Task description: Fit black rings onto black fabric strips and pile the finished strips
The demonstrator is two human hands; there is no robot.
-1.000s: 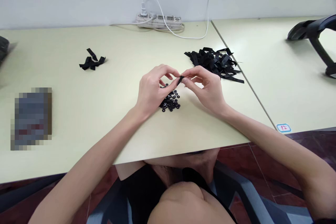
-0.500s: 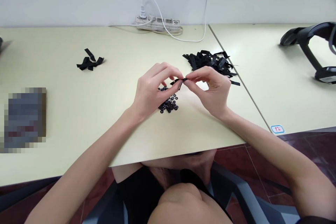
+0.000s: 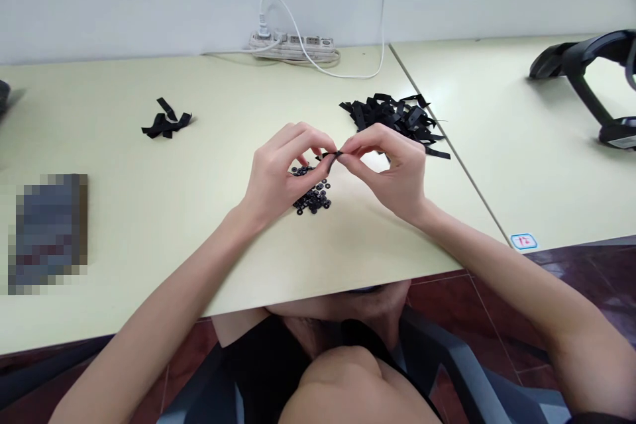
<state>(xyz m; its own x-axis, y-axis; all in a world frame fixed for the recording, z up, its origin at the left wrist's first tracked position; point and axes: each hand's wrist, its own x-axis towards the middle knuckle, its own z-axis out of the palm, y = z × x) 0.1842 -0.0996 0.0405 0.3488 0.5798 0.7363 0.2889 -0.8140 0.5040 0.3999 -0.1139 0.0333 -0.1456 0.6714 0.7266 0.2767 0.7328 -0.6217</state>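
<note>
Between my two hands, fingertip to fingertip, is a short black fabric strip (image 3: 330,160) that looks folded or bent. My left hand (image 3: 281,169) pinches it between thumb and forefinger. From the other side, my right hand (image 3: 392,165) grips its end in a pinch; a small part at the fingertips is too hidden to make out. Just below my left fingers lies a pile of small round black pieces with centre holes (image 3: 314,199). Behind my right hand is a large heap of black strips (image 3: 392,112). A smaller group of black strips (image 3: 166,122) lies farther left.
A white power strip (image 3: 293,48) with plugged-in cables stands against the wall. At left lies a blurred-out box-like item (image 3: 52,232). A black curved device (image 3: 586,79) is at the far right, past the table seam (image 3: 462,165). A numbered label (image 3: 524,241) sits near the table edge.
The whole view has shifted slightly. Both hands keep their pinch on the black strip, with hardly any change in finger position.
</note>
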